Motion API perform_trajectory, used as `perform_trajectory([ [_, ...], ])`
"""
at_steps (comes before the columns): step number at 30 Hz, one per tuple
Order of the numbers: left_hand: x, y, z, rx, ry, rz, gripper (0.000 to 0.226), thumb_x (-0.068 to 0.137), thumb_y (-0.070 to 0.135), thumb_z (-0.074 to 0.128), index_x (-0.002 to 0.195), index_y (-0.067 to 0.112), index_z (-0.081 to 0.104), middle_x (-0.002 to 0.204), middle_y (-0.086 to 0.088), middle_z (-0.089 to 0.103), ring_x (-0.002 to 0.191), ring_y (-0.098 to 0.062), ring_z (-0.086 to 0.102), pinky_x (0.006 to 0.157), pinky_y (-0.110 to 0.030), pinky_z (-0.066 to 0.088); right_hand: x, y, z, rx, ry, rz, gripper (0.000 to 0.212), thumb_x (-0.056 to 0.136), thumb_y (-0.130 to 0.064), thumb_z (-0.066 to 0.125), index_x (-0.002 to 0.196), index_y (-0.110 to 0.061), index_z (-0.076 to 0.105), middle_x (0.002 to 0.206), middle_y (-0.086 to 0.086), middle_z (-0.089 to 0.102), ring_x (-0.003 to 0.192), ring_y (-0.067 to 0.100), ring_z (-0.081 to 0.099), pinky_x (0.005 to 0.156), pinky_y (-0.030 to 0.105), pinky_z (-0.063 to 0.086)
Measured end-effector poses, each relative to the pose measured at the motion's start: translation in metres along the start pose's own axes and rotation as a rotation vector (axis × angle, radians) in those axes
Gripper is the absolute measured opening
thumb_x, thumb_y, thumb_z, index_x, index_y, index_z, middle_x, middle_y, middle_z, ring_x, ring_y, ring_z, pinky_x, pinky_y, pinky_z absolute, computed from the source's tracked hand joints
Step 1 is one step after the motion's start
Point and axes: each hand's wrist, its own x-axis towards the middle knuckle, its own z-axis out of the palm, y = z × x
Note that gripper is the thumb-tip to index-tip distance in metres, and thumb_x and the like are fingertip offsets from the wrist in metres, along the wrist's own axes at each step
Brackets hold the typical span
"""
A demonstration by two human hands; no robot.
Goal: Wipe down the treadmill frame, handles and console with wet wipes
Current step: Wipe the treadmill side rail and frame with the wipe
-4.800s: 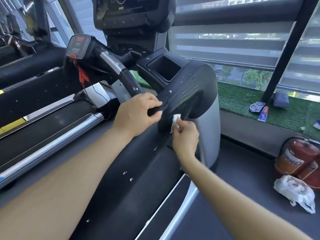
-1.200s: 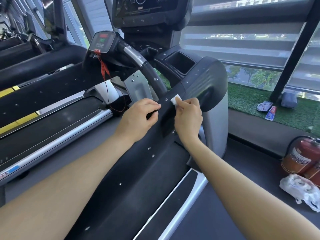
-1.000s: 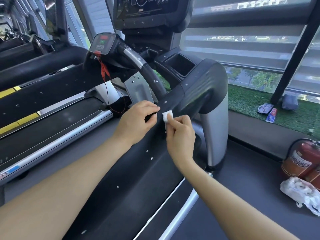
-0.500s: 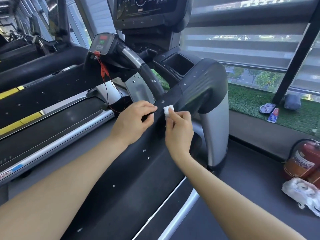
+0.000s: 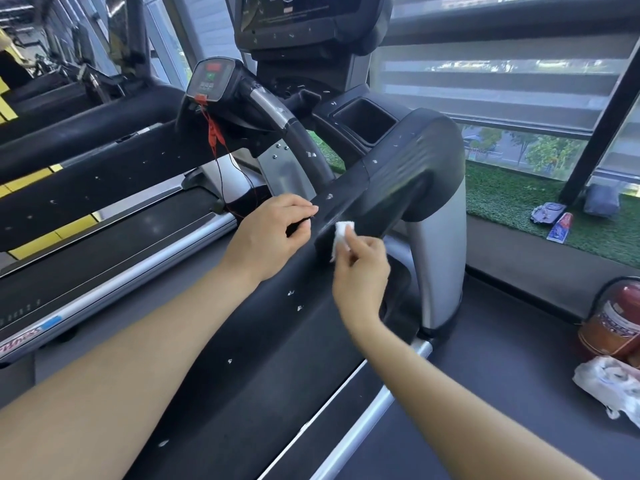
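Our wipe (image 5: pixel 341 237) is light, soft and damp, so we judge it best pinched by a bunched edge. Our right hand (image 5: pixel 362 268) pinches it at the fingertips, pressed against the side of the black handrail (image 5: pixel 346 209). Our left hand (image 5: pixel 273 233) curls over the rail just beside it.

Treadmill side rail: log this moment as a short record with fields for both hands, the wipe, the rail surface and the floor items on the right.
left hand: grips the top edge of the black side rail
right hand: pinches a wet wipe against the rail's outer face
wipe: small, white, folded
rail surface: scattered white flecks
floor, right: red fire extinguisher, white crumpled bag in front of it
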Motion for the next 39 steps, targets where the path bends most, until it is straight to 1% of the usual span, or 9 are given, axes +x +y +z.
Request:
perform_trajectory([
  [4, 0.0, 0.001, -0.001, 0.017, -0.007, 0.004, 0.024, 0.092, 0.017, 0.057, 0.113, 0.016, 0.069, 0.117, 0.008, 0.063, 0.107, -0.007, 0.054, 0.087, -0.013, 0.035, 0.003, 0.002, -0.003, -0.032, 0.016, -0.134, 0.024, 0.098, -0.024, 0.047, 0.107, -0.022, 0.068, 0.09, 0.002, 0.051, 0.073, 0.012, 0.049, 0.073, 0.02, 0.043],
  [8, 0.0, 0.0, -0.001, 0.017, -0.028, -0.011, 0.026, 0.092, 0.025, 0.06, 0.115, 0.018, 0.068, 0.118, 0.011, 0.062, 0.108, -0.004, 0.051, 0.084, -0.002, 0.029, 0.047, 0.016, -0.009, -0.092, 0.103, 0.093, 0.03, 0.099, -0.032, 0.041, 0.1, -0.018, 0.067, 0.087, 0.004, 0.046, 0.068, 0.019, 0.045, 0.077, 0.035, 0.044],
  [11, 0.0, -0.001, -0.001, 0.021, -0.022, -0.005, 0.026, 0.091, 0.025, 0.061, 0.116, 0.017, 0.068, 0.118, 0.011, 0.062, 0.108, -0.004, 0.051, 0.083, 0.0, 0.028, 0.021, 0.01, -0.005, -0.109, 0.057, 0.013, 0.026, 0.099, -0.031, 0.042, 0.104, -0.021, 0.066, 0.087, 0.002, 0.047, 0.067, 0.018, 0.044, 0.071, 0.03, 0.04],
  [16, 0.0, 0.0, -0.002, 0.046, -0.026, 0.024, 0.027, 0.091, 0.023, 0.061, 0.116, 0.015, 0.068, 0.118, 0.008, 0.062, 0.11, -0.009, 0.054, 0.089, -0.015, 0.035, -0.023, 0.004, -0.003, -0.02, -0.037, -0.135, 0.025, 0.099, -0.025, 0.047, 0.114, -0.024, 0.067, 0.093, -0.004, 0.049, 0.072, 0.01, 0.049, 0.072, 0.019, 0.043],
  [23, -0.001, 0.001, -0.002, 0.032, -0.019, -0.002, 0.027, 0.092, 0.025, 0.06, 0.116, 0.018, 0.068, 0.118, 0.011, 0.062, 0.11, -0.006, 0.052, 0.088, -0.012, 0.033, 0.028, 0.027, -0.011, -0.115, 0.059, 0.139, 0.028, 0.1, -0.029, 0.042, 0.115, -0.028, 0.066, 0.092, 0.001, 0.047, 0.064, 0.014, 0.045, 0.077, 0.029, 0.042],
  [26, -0.001, 0.001, -0.002, 0.038, -0.021, 0.002, 0.027, 0.092, 0.025, 0.06, 0.116, 0.017, 0.068, 0.118, 0.01, 0.062, 0.11, -0.006, 0.052, 0.086, -0.008, 0.032, -0.004, 0.021, -0.005, -0.093, 0.019, 0.032, 0.027, 0.1, -0.031, 0.042, 0.113, -0.026, 0.065, 0.093, -0.003, 0.047, 0.066, 0.01, 0.047, 0.069, 0.019, 0.033],
  [29, 0.0, 0.0, -0.002, 0.048, -0.026, 0.023, 0.027, 0.092, 0.024, 0.06, 0.116, 0.016, 0.068, 0.118, 0.008, 0.062, 0.11, -0.008, 0.054, 0.089, -0.013, 0.034, -0.035, 0.018, -0.003, -0.028, -0.049, -0.067, 0.024, 0.1, -0.028, 0.045, 0.111, -0.027, 0.066, 0.091, -0.007, 0.048, 0.07, 0.01, 0.048, 0.07, 0.018, 0.042],
  [33, -0.001, 0.0, -0.001, 0.036, -0.026, 0.014, 0.027, 0.091, 0.024, 0.06, 0.116, 0.016, 0.068, 0.117, 0.009, 0.062, 0.109, -0.006, 0.054, 0.089, -0.009, 0.033, -0.01, 0.026, -0.005, -0.003, 0.002, -0.002, 0.027, 0.1, -0.031, 0.044, 0.102, -0.02, 0.068, 0.09, -0.005, 0.048, 0.067, 0.008, 0.047, 0.066, 0.008, 0.037],
  [39, 0.0, 0.0, -0.002, 0.034, -0.024, 0.01, 0.027, 0.091, 0.023, 0.061, 0.116, 0.015, 0.068, 0.117, 0.007, 0.063, 0.109, -0.008, 0.055, 0.089, -0.006, 0.032, 0.006, 0.031, -0.006, -0.056, 0.046, 0.08, 0.027, 0.1, -0.031, 0.042, 0.11, -0.024, 0.067, 0.086, -0.002, 0.045, 0.061, 0.005, 0.042, 0.062, 0.013, 0.03],
])
